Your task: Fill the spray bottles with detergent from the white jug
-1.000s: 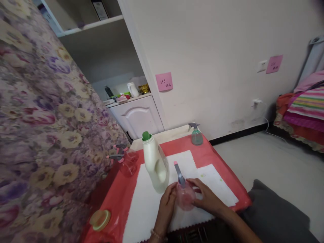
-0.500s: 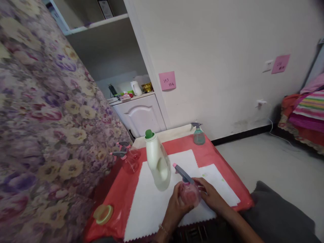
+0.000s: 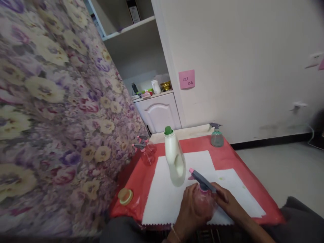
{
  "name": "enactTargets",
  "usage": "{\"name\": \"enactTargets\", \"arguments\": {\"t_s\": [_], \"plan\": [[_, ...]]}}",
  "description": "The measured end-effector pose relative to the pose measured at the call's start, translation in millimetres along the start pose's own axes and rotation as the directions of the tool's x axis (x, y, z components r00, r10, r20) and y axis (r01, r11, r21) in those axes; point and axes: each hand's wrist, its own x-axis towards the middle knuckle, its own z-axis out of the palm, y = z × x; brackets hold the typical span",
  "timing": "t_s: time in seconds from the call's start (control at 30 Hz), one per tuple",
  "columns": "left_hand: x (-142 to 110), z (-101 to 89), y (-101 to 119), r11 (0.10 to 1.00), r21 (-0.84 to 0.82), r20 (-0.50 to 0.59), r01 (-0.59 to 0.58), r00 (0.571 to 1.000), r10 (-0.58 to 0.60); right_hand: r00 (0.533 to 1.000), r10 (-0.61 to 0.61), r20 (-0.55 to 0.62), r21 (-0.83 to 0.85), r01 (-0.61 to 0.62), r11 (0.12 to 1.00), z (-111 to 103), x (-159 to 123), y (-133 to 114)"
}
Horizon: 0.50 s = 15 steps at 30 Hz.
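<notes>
From where I sit, the left hand is closed around the round body of a pink spray bottle, close to the near edge of the bench. The right hand has its fingers at the bottle's far side, up by the grey spray head; it looks to me like a light grip around the neck, though I can't see every fingertip. The bottle tips a little, its pink nozzle pointing away and to the left.

As for how far things have got, the spray head sits at the mouth of the held bottle, so I'd judge those two parts are together. I can't tell whether the collar is screwed tight, nor whether there is liquid inside.

Just beyond the left hand, the pale green jug stands on a white cloth, with a green piece at its mouth; I can't make out whether that seals it. Two other pink spray bottles stand at the left edge with their heads on, and a green-tinted spray bottle, also topped, is by the far right corner. A yellowish round container rests near the front left, apart from both hands.
</notes>
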Motion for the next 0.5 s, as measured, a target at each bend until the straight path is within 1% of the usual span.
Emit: {"name": "enactTargets", "arguments": {"t_s": [0.07, 0.13, 0.2, 0.27, 0.33, 0.4, 0.43, 0.47, 0.5], "plan": [[-6, -5.5, -2, 0.999, -0.049, 0.030, 0.010, 1.000, -0.008, 1.000, 0.008, 0.015, 0.019, -0.009, 1.000, 6, -1, -1], [-12, -9.8, -7, 0.993, -0.107, 0.051, 0.049, 0.998, -0.044, 0.999, 0.020, 0.032, 0.035, -0.021, 0.999, 11, -3, 2], [-20, -14.6, -12, 0.986, -0.145, 0.045, 0.087, 0.996, -0.081, 0.997, 0.050, 0.056, 0.026, -0.052, 0.998, 13, -3, 8], [-27, -23.3, -17, 0.982, -0.150, 0.009, 0.113, 0.994, -0.113, 0.993, 0.101, 0.066, -0.008, -0.101, 0.995, 13, -4, 14], [-31, -39.1, -21, 0.984, -0.124, -0.059, 0.129, 0.989, -0.137, 0.987, 0.149, 0.052, -0.038, -0.148, 0.988, 12, -4, 19], [-31, -63.0, -26, 0.987, -0.079, -0.151, 0.143, 0.976, -0.154, 0.983, 0.180, 0.029, -0.043, -0.179, 0.983, 10, -4, 23], [-28, -77.2, -30, 0.987, -0.060, -0.214, 0.151, 0.963, -0.161, 0.982, 0.188, 0.019, -0.041, -0.187, 0.981, 9, -4, 25], [-24, -92.4, -34, 0.985, -0.027, -0.285, 0.170, 0.943, -0.171, 0.981, 0.193, 0.010, -0.038, -0.193, 0.981, 7, -3, 27], [-19, -107.7, -38, 0.984, -0.002, -0.399, 0.179, 0.902, -0.165, 0.981, 0.196, 0.000, -0.036, -0.196, 0.980, 6, -3, 29]]}}
